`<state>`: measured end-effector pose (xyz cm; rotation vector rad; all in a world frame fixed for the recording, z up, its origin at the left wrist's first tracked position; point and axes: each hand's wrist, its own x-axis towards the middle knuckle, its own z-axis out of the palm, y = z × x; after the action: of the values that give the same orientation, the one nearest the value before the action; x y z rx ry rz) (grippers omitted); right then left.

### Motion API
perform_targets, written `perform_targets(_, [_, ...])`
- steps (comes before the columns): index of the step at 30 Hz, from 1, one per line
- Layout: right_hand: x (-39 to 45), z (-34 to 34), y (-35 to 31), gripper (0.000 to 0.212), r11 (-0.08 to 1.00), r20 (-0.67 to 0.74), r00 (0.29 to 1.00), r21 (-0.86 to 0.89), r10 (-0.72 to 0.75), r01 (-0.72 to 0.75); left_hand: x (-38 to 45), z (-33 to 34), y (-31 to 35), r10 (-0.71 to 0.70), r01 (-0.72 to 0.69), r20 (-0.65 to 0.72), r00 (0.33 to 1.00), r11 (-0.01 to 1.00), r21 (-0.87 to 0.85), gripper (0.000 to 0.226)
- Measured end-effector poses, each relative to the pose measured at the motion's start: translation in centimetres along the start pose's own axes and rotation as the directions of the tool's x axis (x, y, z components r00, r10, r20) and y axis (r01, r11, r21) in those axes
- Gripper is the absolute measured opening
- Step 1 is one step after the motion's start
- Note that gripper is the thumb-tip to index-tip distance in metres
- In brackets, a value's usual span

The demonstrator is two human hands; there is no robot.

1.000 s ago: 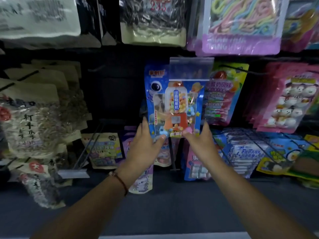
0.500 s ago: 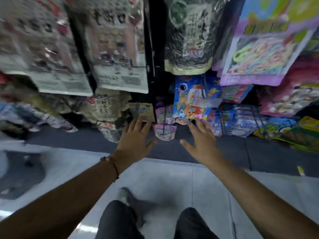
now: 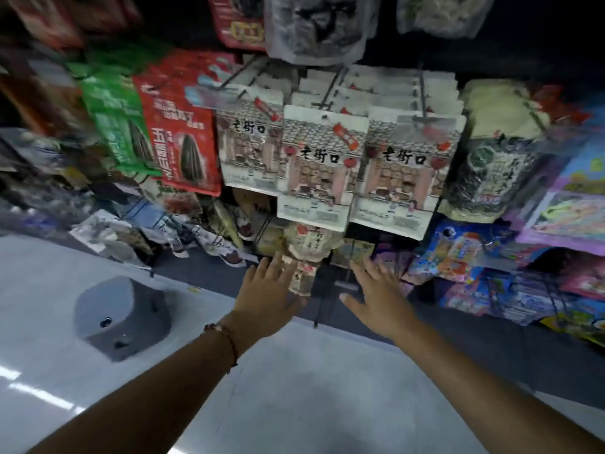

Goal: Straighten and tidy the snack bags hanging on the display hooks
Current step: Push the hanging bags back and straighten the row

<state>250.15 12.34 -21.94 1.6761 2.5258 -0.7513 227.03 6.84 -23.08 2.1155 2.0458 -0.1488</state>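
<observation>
Head view: left hand point(image 3: 268, 294) stretched out flat, fingers straight and spread, holding nothing, fingertips just short of a small beige bag point(image 3: 306, 247) on the low hooks. Right hand point(image 3: 381, 298) likewise wide open and empty, near a dark hook point(image 3: 347, 285). Above, white snack bags point(image 3: 319, 165) hanging in rows.

Pale glossy floor point(image 3: 294, 388) across the near view, bright light streaks on it at near left, grey angular object point(image 3: 121, 317) with dark holes lying on the floor at left, dark base strip point(image 3: 458, 335) beyond.
</observation>
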Motion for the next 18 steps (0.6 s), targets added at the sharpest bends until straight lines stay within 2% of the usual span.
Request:
perform_targets(4, [1.2, 2.8, -6.4, 0.074, 0.997, -0.009, 0.998, 0.045, 0.064, -0.064, -1.4, -0.2, -6.6, 0.043, -0.043, -0.004, 0.999, 0.998, 0.046, 0.08])
perform_targets(8, [2.1, 4.4, -9.6, 0.074, 0.985, -0.024, 0.99, 0.111, 0.137, -0.133, -0.9, 0.0, -9.6, 0.122, -0.123, 0.024, 0.992, 0.989, 0.076, 0.079])
perform_targets(14, [5.0, 6.7, -8.9, 0.075, 0.981, -0.005, 0.984, 0.079, 0.179, -0.178, 3.1, 1.9, -11.1, 0.192, -0.196, 0.056, 0.98, 0.977, 0.083, 0.078])
perform_targets(18, [9.9, 9.8, -6.7, 0.073, 0.979, -0.055, 0.981, 0.089, 0.186, -0.181, 8.9, 6.5, -11.7, 0.224, -0.222, -0.009, 0.974, 0.97, 0.098, 0.075])
